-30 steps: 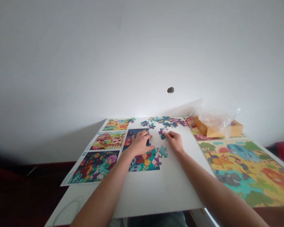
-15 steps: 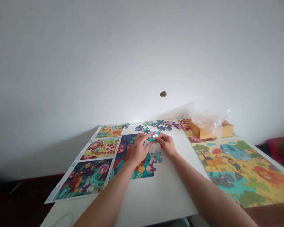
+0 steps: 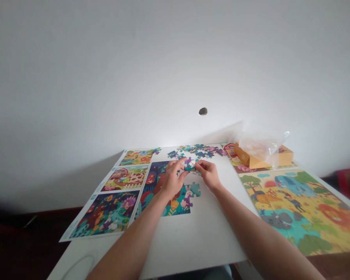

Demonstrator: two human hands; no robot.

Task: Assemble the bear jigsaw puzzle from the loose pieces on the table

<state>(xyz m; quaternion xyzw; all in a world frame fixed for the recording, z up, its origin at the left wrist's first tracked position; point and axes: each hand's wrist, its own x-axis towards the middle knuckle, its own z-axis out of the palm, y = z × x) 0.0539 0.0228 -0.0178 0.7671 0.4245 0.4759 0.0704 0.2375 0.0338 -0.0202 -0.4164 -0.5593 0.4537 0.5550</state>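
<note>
Between my two hands a puzzle piece [image 3: 190, 165] in teal, purple and white is held up off the table. My left hand [image 3: 172, 179] has its index finger and thumb at the piece's left edge. The fingers of my right hand [image 3: 209, 173] pinch its right side. Below them lies a partly joined puzzle [image 3: 175, 204] with a dark forest scene and a white rabbit; my left hand and forearm hide some of it. Loose puzzle pieces [image 3: 200, 149] are heaped just beyond my hands.
A printed picture sheet [image 3: 105, 186] lies on the left. On the right are a joined animal puzzle [image 3: 297, 206] and a yellow box [image 3: 284, 157] with a clear plastic bag [image 3: 259, 144] over it. The white wall [image 3: 163, 77] with a hole [image 3: 203, 111] stands behind the table.
The piece between my hands has turned slightly and shows more of its printed face. My hands stay close together in about the same place. The whole view has shifted a little.
</note>
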